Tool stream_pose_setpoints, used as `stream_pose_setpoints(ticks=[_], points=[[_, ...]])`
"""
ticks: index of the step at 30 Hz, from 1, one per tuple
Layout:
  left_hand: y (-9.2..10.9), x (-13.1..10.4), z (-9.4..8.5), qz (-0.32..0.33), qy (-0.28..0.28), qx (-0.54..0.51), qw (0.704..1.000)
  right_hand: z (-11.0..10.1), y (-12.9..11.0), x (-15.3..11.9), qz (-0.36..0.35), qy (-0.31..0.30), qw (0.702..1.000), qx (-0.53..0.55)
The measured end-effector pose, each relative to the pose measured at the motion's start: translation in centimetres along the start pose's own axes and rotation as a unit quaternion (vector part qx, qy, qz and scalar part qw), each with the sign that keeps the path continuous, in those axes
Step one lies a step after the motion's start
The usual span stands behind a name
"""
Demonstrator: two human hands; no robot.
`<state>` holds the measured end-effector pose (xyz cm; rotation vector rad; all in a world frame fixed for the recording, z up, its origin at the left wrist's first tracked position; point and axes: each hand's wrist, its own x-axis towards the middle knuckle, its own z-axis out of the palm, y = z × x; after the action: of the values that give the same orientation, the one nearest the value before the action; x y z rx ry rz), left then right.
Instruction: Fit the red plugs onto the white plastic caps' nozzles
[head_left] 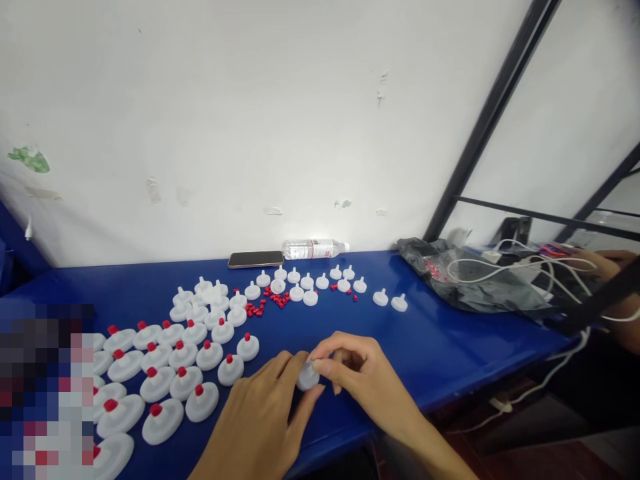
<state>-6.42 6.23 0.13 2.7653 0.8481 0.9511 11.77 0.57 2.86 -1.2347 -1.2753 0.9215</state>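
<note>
Near the table's front edge, my left hand grips a white round piece between thumb and fingers. My right hand pinches at the stem side of the same piece; whether a red cap is there is hidden by the fingertips. To the left stand rows of white discs with red caps on their stems. Behind them lies a cluster of white pieces without caps, and more uncapped white pieces are spread toward the back. Loose red caps lie scattered among these.
The blue table meets a white wall. A phone and a lying water bottle are at the back. On the right are a grey plastic bag, white cables, a black metal frame and another person's arm.
</note>
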Motion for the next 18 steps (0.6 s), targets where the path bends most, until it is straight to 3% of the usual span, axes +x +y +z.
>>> stream_pose_setpoints(ticks=[5,14,18], points=[[0.03,-0.01,-0.17,-0.011,-0.024,-0.014,1.000,-0.08,0.12,0.12,0.002,-0.019,1.000,0.004],[0.54,0.45,-0.92,-0.021,0.022,-0.029,0.999,-0.13,0.01,-0.08,0.009,0.020,0.999,-0.033],[0.12,0.40,-0.78,-0.030,0.086,-0.010,0.996,0.01,0.04,-0.39,0.000,0.043,0.994,-0.098]])
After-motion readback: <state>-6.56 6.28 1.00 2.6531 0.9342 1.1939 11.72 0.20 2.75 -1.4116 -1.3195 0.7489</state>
